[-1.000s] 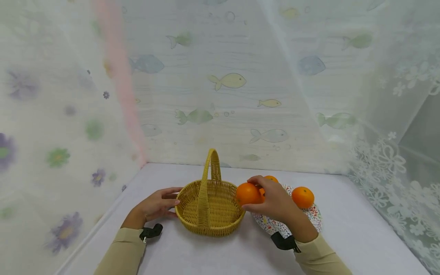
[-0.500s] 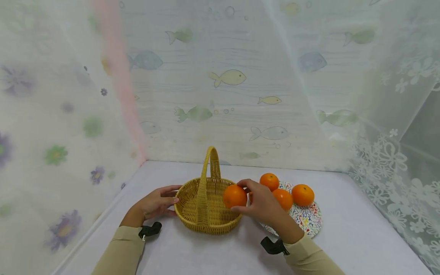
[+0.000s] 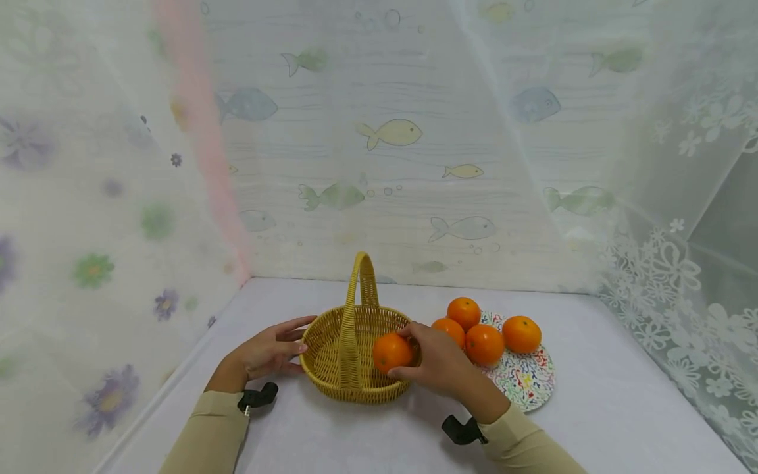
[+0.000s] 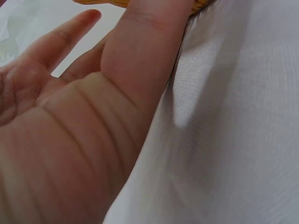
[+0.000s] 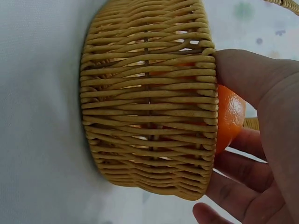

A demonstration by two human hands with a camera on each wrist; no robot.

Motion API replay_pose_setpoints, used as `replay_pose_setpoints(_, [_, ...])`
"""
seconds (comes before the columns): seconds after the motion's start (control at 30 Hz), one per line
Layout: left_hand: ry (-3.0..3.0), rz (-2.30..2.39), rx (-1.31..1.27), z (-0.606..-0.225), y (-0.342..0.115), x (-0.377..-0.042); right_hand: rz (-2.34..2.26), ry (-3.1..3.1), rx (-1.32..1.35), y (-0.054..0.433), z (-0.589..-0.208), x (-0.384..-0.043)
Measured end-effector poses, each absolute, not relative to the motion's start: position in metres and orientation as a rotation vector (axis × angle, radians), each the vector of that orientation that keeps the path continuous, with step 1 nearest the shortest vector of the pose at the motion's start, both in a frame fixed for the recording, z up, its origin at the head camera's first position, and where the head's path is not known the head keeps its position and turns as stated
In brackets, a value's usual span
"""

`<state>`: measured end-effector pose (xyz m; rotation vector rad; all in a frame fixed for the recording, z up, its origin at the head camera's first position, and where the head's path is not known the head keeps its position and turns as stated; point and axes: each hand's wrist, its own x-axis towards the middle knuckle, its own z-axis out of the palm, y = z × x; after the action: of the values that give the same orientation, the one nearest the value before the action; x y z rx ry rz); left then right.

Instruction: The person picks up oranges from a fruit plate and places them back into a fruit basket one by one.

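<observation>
Woven yellow wicker fills my head view: the basket stands on the worktop. My right hand has its fingers curled round an orange, just inside the basket's right rim. My left hand rests on the left rim, fingers straight. Four oranges lie on a patterned plate just beside. The left wrist view shows my palm relaxed, fingers spread. The right wrist view shows the orange above the basket wall.
</observation>
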<state>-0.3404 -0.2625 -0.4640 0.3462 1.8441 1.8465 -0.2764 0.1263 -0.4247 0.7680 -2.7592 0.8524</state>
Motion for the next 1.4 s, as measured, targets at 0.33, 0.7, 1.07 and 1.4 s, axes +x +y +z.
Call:
replay_pose_setpoints(0.33, [1.887, 1.828, 0.298, -0.464, -0.261, -0.34, 0.85, -2.777, 0.794, 0.126, -0.432, -0.28])
replay_pose_setpoints(0.7, [1.881, 1.829, 0.283, -0.463, -0.261, -0.34, 0.925, -2.797, 0.747, 0.124, -0.437, -0.283])
replay_pose_setpoints(1.07, [1.872, 1.832, 0.297, -0.464, -0.262, -0.339, 1.035, -2.752, 0.755, 0.122, -0.439, -0.284])
replay_pose_setpoints(1.4, [1.893, 1.823, 0.282, -0.462, -0.259, -0.339, 1.08, -2.748, 0.755, 0.126, -0.442, -0.288])
